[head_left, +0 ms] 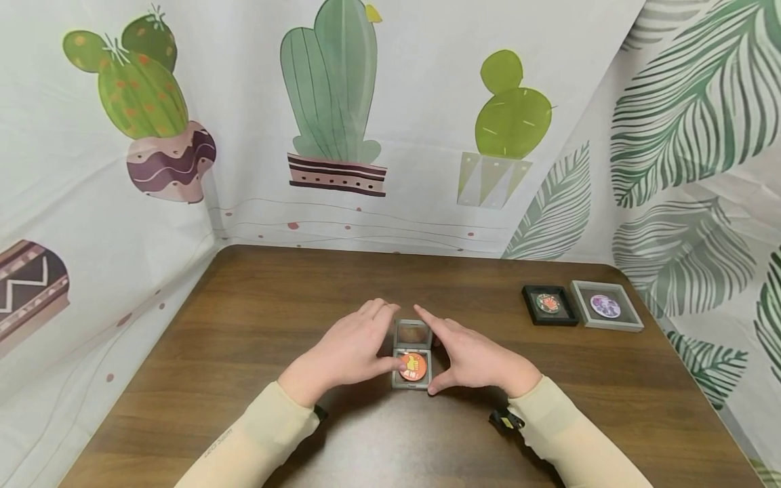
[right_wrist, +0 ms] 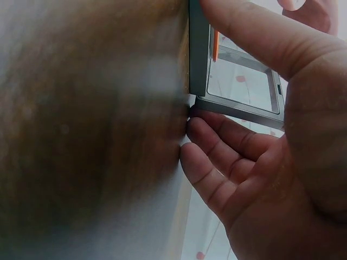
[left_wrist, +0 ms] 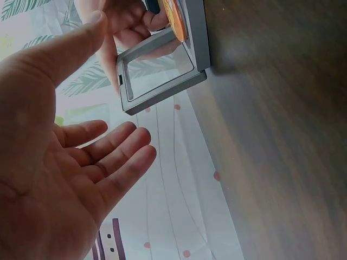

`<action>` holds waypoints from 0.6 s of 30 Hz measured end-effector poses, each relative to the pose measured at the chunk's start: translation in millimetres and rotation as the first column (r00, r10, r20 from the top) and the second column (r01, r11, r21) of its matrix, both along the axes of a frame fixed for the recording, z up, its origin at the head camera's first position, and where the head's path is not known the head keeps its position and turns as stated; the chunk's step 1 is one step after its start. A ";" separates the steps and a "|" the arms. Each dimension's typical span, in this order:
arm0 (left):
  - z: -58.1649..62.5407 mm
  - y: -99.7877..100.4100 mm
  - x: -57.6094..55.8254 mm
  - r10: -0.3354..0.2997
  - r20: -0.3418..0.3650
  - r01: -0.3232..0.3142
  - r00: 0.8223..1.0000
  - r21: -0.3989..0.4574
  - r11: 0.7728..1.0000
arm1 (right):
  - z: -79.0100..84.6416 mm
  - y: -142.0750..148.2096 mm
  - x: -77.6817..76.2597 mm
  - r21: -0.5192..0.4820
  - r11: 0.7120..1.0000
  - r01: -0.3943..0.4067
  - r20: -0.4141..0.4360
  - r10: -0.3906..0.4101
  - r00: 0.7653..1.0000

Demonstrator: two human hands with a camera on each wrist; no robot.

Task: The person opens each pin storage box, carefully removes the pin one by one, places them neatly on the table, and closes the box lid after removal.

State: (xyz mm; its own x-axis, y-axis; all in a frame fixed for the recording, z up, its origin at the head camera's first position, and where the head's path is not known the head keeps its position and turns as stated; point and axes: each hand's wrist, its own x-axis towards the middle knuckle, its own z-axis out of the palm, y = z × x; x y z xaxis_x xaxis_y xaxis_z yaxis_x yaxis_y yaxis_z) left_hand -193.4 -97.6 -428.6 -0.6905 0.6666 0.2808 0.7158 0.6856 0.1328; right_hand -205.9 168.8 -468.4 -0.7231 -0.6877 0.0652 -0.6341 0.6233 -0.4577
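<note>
Between the hands, a small grey display case point(head_left: 395, 379) stands on the table with its hinged, clear-windowed lid point(left_wrist: 158, 76) raised at the far side. An orange round badge point(head_left: 415, 367) with a yellow figure lies in the base. My left hand point(head_left: 350, 346) is on the left with fingers extended; its thumb overlaps the badge in the head view, while the left wrist view shows the fingers apart from the lid. To the right, my right hand point(head_left: 472, 352) has its thumb at the base's near right corner. Its other fingers point(right_wrist: 209, 168) reach behind the lid, low against the table.
At the table's right, a black case point(head_left: 533, 313) with a red and green badge sits beside a larger grey case point(head_left: 616, 325) with a purple badge. The wooden table point(head_left: 244, 318) meets a patterned cloth point(head_left: 421, 135) along its back edge.
</note>
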 end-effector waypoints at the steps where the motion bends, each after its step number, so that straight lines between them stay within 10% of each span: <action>1: -0.5 0.1 -0.1 -0.003 -0.003 0.003 1.000 0.002 1.000 | 0.2 0.0 0.0 -0.002 1.000 0.000 0.001 0.000 1.000; 18: -2.0 5.1 2.4 -0.021 -0.048 0.021 0.999 -0.013 1.000 | 0.6 -0.3 0.3 -0.004 1.000 0.007 0.006 -0.007 1.000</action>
